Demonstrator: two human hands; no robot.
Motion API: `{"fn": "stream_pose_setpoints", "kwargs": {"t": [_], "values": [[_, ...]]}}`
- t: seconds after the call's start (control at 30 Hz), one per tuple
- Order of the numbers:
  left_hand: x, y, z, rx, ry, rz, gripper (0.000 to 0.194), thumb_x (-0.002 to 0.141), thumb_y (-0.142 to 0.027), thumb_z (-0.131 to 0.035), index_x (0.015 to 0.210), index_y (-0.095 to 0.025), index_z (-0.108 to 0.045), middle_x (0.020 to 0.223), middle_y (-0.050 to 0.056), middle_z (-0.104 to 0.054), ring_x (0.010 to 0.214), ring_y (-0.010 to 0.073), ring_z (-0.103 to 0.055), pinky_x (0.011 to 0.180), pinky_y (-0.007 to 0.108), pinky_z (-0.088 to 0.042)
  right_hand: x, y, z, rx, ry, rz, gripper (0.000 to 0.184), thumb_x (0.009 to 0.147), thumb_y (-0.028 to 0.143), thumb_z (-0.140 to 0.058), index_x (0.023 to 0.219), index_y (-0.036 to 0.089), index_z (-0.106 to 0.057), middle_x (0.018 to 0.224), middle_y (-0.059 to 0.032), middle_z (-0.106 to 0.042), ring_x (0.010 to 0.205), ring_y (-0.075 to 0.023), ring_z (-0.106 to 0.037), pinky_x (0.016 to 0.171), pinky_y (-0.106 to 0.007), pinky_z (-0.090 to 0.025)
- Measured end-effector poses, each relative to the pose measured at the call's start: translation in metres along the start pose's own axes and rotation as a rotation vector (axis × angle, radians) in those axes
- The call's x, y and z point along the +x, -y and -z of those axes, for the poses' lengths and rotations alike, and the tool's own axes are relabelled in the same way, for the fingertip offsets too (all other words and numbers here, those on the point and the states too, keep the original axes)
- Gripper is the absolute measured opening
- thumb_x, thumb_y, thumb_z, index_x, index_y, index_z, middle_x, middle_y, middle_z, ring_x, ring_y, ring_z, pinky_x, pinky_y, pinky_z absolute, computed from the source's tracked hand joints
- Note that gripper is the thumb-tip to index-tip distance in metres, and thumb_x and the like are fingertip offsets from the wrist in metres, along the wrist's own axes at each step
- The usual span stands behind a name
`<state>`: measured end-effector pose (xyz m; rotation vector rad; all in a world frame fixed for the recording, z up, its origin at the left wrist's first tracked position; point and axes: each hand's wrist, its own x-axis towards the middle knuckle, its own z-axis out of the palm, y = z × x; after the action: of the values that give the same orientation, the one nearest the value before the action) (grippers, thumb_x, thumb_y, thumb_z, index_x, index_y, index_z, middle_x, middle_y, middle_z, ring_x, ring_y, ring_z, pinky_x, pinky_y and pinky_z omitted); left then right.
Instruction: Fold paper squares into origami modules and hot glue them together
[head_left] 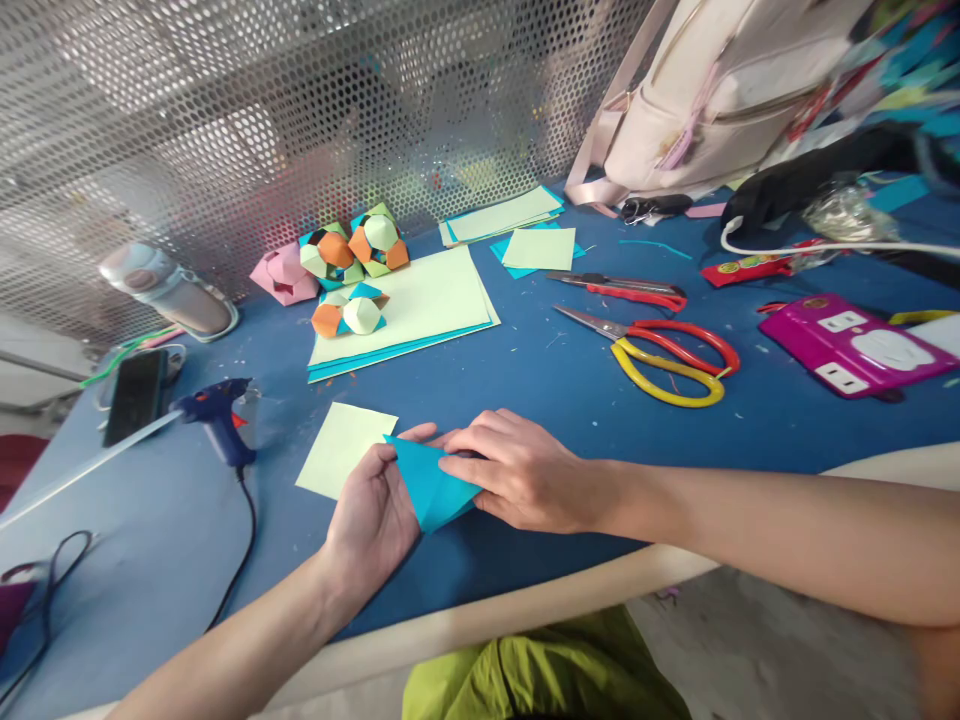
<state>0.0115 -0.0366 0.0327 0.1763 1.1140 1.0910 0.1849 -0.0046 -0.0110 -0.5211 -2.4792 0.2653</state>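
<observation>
A blue sheet of origami paper [431,485], folded into a pointed shape, is held between my two hands above the table's front edge. My left hand [375,510] supports it from the left, palm up, with the thumb at its upper left corner. From the right, my right hand [525,470] grips the paper, fingers lying over its right side. Parts of the fingers behind the paper are hidden. Just left of my left hand lies a pale green paper square [341,445], flat on the blue table [525,400].
Behind lie stacked paper sheets [442,290] and folded paper balls [330,255]. Scissors [660,355] and a box cutter [622,290] are at right, beyond them a purple power strip [855,345]. A glue gun [221,410], phone [135,395] and bottle [169,290] occupy the left.
</observation>
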Motion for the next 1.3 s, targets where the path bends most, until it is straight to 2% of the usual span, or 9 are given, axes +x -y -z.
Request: {"fn": "stream_pose_setpoints", "kwargs": {"t": [0.27, 0.37, 0.47, 0.57, 0.67, 0.73, 0.9, 1.13, 1.3], "values": [[0.000, 0.001, 0.001, 0.022, 0.011, -0.036, 0.028, 0.081, -0.015, -0.041, 0.099, -0.011, -0.063, 0.100, 0.014, -0.071, 0.096, 0.0274, -0.066, 0.087, 0.047, -0.051, 0.000, -0.001, 0.001, -0.042, 0.058, 0.029, 0.027, 0.083, 0.018, -0.051, 0.107, 0.011, -0.061, 0.106, -0.0135, -0.061, 0.092, -0.0245, -0.048, 0.078, -0.039, -0.039], [-0.001, 0.002, -0.001, 0.062, -0.024, -0.077, 0.021, 0.082, -0.015, -0.045, 0.093, -0.012, -0.063, 0.095, 0.011, -0.072, 0.093, 0.0251, -0.067, 0.086, 0.043, -0.052, 0.001, 0.000, 0.003, 0.050, -0.011, -0.023, 0.026, 0.084, 0.021, -0.052, 0.107, 0.012, -0.061, 0.104, -0.0121, -0.062, 0.092, -0.0234, -0.050, 0.079, -0.038, -0.039], [-0.001, 0.004, -0.001, 0.075, -0.036, -0.125, 0.014, 0.081, -0.017, -0.050, 0.084, -0.013, -0.063, 0.090, 0.009, -0.072, 0.090, 0.0235, -0.068, 0.085, 0.039, -0.054, 0.005, -0.001, 0.009, 0.274, -0.102, -0.202, 0.020, 0.089, 0.027, -0.047, 0.091, 0.015, -0.062, 0.094, -0.0087, -0.063, 0.087, -0.0191, -0.052, 0.080, -0.034, -0.038], [0.001, 0.007, 0.000, 0.082, -0.013, -0.163, 0.008, 0.079, -0.017, -0.055, 0.080, -0.014, -0.062, 0.087, 0.006, -0.072, 0.087, 0.0222, -0.068, 0.083, 0.035, -0.054, 0.011, -0.002, 0.016, 0.534, -0.102, -0.463, 0.024, 0.088, 0.030, -0.047, 0.072, 0.015, -0.057, 0.080, -0.0038, -0.057, 0.075, -0.0143, -0.050, 0.070, -0.028, -0.039], [0.001, 0.008, 0.002, 0.122, 0.037, -0.155, 0.013, 0.079, -0.020, -0.058, 0.090, -0.015, -0.064, 0.088, 0.005, -0.072, 0.087, 0.0220, -0.068, 0.081, 0.034, -0.055, 0.015, -0.002, 0.021, 0.719, -0.061, -0.694, 0.024, 0.085, 0.032, -0.050, 0.067, 0.016, -0.053, 0.068, 0.0012, -0.049, 0.062, -0.0105, -0.042, 0.055, -0.024, -0.033], [0.000, 0.010, 0.003, 0.173, 0.065, -0.149, 0.019, 0.079, -0.021, -0.060, 0.097, -0.016, -0.065, 0.089, 0.005, -0.073, 0.087, 0.0225, -0.068, 0.081, 0.034, -0.055, 0.016, -0.002, 0.021, 0.778, -0.055, -0.757, 0.026, 0.084, 0.033, -0.050, 0.064, 0.016, -0.050, 0.062, 0.0034, -0.042, 0.057, -0.0092, -0.036, 0.052, -0.023, -0.028], [-0.002, 0.013, 0.001, 0.283, 0.110, -0.176, 0.030, 0.075, -0.019, -0.066, 0.105, -0.016, -0.065, 0.092, 0.006, -0.073, 0.089, 0.0225, -0.067, 0.083, 0.033, -0.053, 0.015, -0.006, 0.018, 0.837, -0.111, -0.775, 0.032, 0.082, 0.037, -0.050, 0.059, 0.018, -0.039, 0.059, 0.0052, -0.029, 0.056, -0.0083, -0.027, 0.049, -0.023, -0.022], [-0.002, 0.012, 0.002, 0.341, 0.089, -0.222, 0.033, 0.072, -0.023, -0.071, 0.104, -0.017, -0.066, 0.092, 0.006, -0.073, 0.090, 0.0244, -0.067, 0.078, 0.032, -0.054, 0.014, -0.010, 0.017, 0.864, -0.075, -0.793, 0.032, 0.077, 0.034, -0.055, 0.056, 0.018, -0.037, 0.057, 0.0055, -0.031, 0.055, -0.0078, -0.029, 0.048, -0.022, -0.023], [-0.002, 0.012, 0.003, 0.415, 0.125, -0.213, 0.035, 0.071, -0.023, -0.072, 0.105, -0.017, -0.065, 0.092, 0.007, -0.073, 0.091, 0.0247, -0.067, 0.076, 0.031, -0.054, 0.013, -0.012, 0.018, 0.890, -0.051, -0.826, 0.029, 0.079, 0.035, -0.054, 0.059, 0.017, -0.042, 0.057, 0.0056, -0.032, 0.055, -0.0079, -0.030, 0.049, -0.022, -0.023]]}}
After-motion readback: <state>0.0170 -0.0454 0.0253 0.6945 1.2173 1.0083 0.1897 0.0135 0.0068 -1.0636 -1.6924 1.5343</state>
